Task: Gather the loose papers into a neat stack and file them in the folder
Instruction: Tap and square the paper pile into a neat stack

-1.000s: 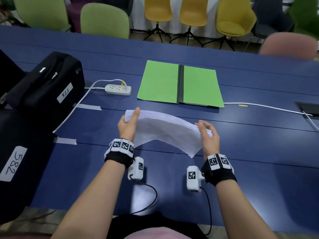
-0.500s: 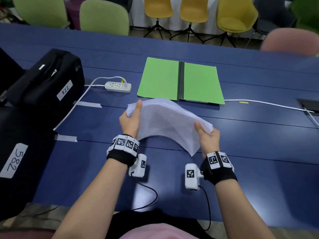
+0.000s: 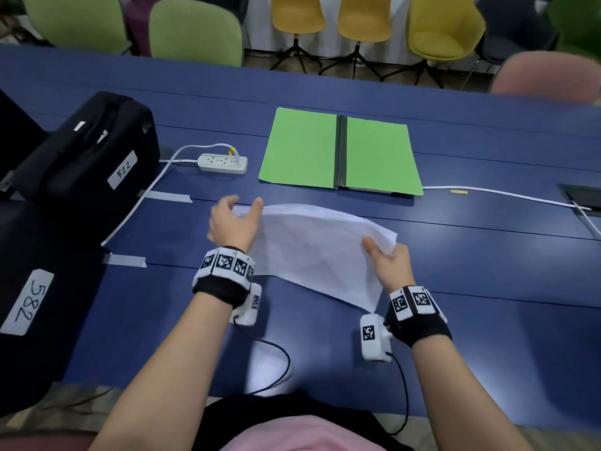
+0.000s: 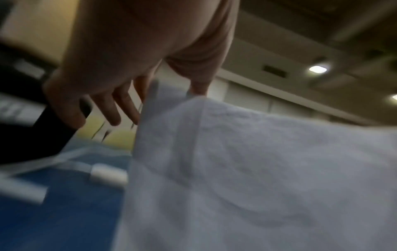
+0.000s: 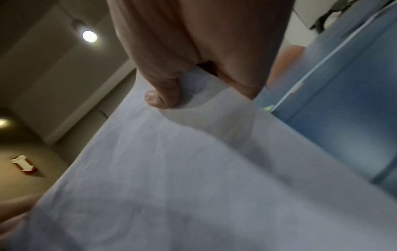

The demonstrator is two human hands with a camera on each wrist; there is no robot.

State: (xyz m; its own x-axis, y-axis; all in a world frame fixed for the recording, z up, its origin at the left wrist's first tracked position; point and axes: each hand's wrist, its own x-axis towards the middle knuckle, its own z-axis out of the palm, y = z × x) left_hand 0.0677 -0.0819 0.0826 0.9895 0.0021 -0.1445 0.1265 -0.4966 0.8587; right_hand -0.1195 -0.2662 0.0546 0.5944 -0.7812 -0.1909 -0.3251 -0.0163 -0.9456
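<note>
A stack of white papers [image 3: 312, 249] arches above the blue table [image 3: 487, 288] between my hands, its low corner near my right wrist. My right hand [image 3: 380, 252] pinches the stack's right edge, thumb [image 5: 163, 95] on the near face and fingers behind. My left hand [image 3: 242, 203] is at the stack's left edge with its fingers [image 4: 126, 108] spread and straight and the thumb at the top edge. The left wrist view is blurred, with the papers [image 4: 257, 169] filling it. The open green folder [image 3: 299, 148] lies flat just beyond the papers.
A white power strip [image 3: 222, 163] and its cable lie left of the folder. Two black cases [image 3: 87, 148] labelled 522 and 582 stand at the left. A white cable [image 3: 504, 193] runs right to a table socket [image 3: 582, 193]. Chairs line the far side.
The stack has come down and toward me, off the folder's near edge. My left hand has loosened from its grip and spread its fingers. The right hand keeps its pinch.
</note>
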